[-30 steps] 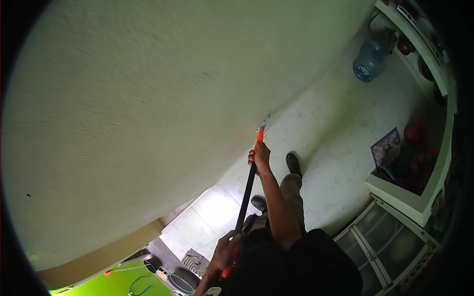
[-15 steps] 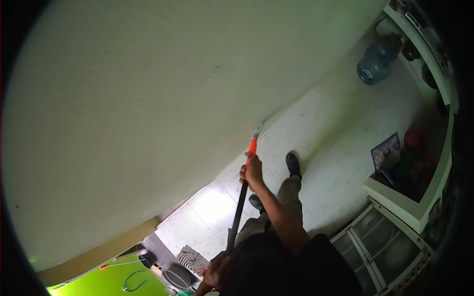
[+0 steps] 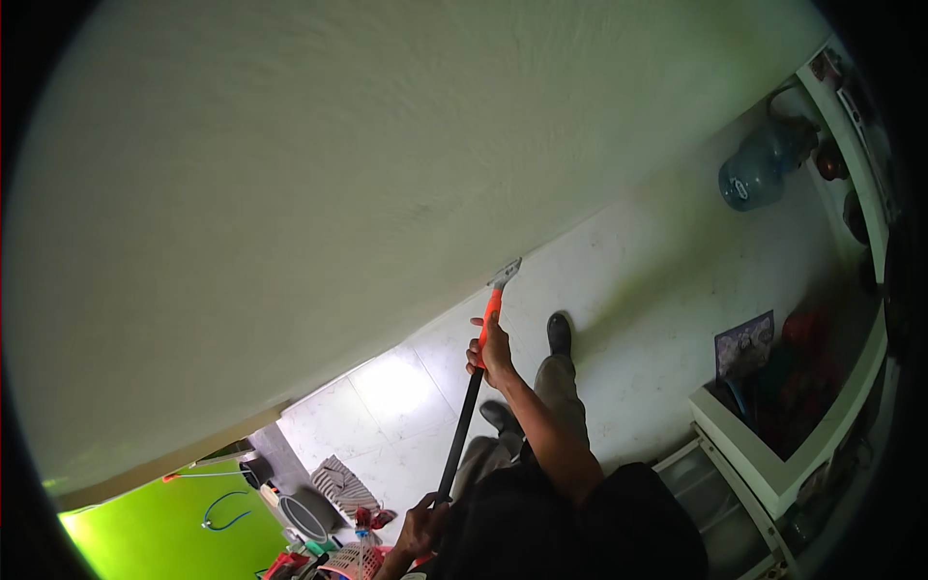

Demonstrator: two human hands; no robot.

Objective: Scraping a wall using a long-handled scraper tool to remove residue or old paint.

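Observation:
A long-handled scraper (image 3: 466,411) with a black shaft, an orange upper part and a grey metal head (image 3: 504,274) slants up across the middle of the view. Wrapped round its orange part, just below the head, is my right hand (image 3: 495,353). My left hand (image 3: 421,528) grips the black shaft lower down, close to my body. The head is at the foot of the pale wall (image 3: 290,193), beside the floor edge; whether its blade touches the wall I cannot tell.
My dark boots (image 3: 560,334) stand on the white tiled floor (image 3: 638,319). Rightward are a blue water jug (image 3: 751,182), a pale shelf unit (image 3: 744,448) and a glazed cabinet (image 3: 710,503). Lower left, a striped cloth (image 3: 338,486), a grey basin (image 3: 307,512) and a pink basket (image 3: 351,563) lie near a green wall (image 3: 174,532).
The scraper's head has shifted slightly down in the view, and its blade is turned more broadside. Both hands keep their hold. The whole view has tilted, showing more items at lower left.

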